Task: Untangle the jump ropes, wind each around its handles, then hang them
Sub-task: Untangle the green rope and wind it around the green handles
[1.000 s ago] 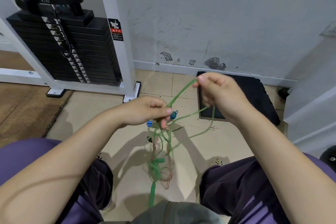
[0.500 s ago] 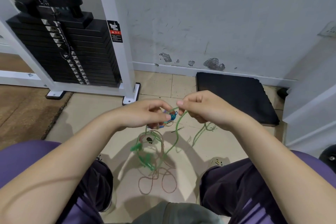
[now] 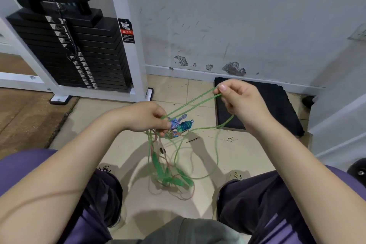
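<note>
Change: half a second ago the two hands met at the knot; the right hand (image 3: 240, 103) has since drawn up and away to the right, pulling a doubled length of the green rope (image 3: 193, 103) taut between them. The loops below have dropped and hang lower over the floor (image 3: 122, 125).
Right hand: raised in front of the black mat (image 3: 277, 105), thumb and forefinger pinching the bend of the green rope; the other fingers curl loosely, and another run of the same rope passes under the palm.
Left hand: the left hand (image 3: 146, 119) sits lower and nearer the body, its grip closed on the knot where the ropes cross, with blue-and-white patterned handles (image 3: 181, 124) sticking out just right of its fingertips.
Ropes: from the left grip the green rope runs up-right to the right pinch; the rest hangs between the knees in slack loops, mixed with a thin brownish rope (image 3: 186, 196).
Green handles: green handles (image 3: 174, 179) dangle at the bottom of the tangle, near the floor.
Surroundings: weight stack (image 3: 79, 55) at left, against the wall.
</note>
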Tool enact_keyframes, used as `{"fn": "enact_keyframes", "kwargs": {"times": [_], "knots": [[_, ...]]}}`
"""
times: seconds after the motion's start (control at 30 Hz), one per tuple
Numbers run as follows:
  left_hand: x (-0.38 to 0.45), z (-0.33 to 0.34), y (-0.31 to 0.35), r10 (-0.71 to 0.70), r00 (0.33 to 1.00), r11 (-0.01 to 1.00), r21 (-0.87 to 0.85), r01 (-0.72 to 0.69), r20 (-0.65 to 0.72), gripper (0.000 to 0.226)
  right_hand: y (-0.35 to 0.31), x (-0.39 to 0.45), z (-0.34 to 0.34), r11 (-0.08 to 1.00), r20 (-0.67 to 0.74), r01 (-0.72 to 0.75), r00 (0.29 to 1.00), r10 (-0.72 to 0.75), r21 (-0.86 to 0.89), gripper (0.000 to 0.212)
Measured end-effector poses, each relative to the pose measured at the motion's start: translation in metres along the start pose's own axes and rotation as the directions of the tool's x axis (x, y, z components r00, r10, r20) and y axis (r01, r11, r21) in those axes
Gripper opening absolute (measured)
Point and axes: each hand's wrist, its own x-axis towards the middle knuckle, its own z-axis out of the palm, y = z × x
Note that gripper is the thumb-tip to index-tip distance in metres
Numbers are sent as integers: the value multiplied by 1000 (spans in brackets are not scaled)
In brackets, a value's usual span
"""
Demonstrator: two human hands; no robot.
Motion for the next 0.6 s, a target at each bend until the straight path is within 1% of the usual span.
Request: {"fn": "enact_keyframes", "kwargs": {"times": [0.03,0.07,0.1,0.13,0.2,0.23,0.27,0.33,0.4,0.47,0.5,0.6], "knots": [[0,0,-2,-27,999,999,47,28,-31,25,2,0,1,1000,25,-10,1000,10,-21,21],[-1,1,-2,-31,999,999,31,33,-44,26,3,-1,2,999,71,-26,997,29,-46,21],[-2,2,-1,-13,999,999,-36,11,-45,26,3,-1,3,996,139,-47,989,58,-81,21],[-3,4,1,19,999,992,-120,-25,-50,25,3,-3,2,990,226,-71,969,98,-123,24],[-5,6,5,80,994,968,-233,-94,-72,25,0,-6,1,971,393,-125,898,199,-205,39],[-6,8,6,103,992,956,-267,-120,-76,24,-1,-9,2,963,439,-147,867,236,-225,47],[-6,9,8,122,990,944,-299,-139,-74,24,-3,-11,5,961,458,-163,852,252,-225,54],[-6,13,10,148,987,924,-347,-158,-56,23,-4,-13,10,971,463,-168,856,230,-171,60],[-7,16,12,178,983,910,-373,-179,-38,24,-4,-14,14,981,465,-156,865,190,-111,54],[-7,17,14,202,979,907,-371,-201,-37,24,-2,-14,15,984,468,-146,866,176,-99,49],[-7,18,15,214,976,908,-361,-215,-43,26,0,-14,14,982,471,-142,863,184,-123,53],[-7,17,14,214,974,905,-360,-228,-80,27,2,-12,10,954,494,-101,837,234,-282,72]]}}
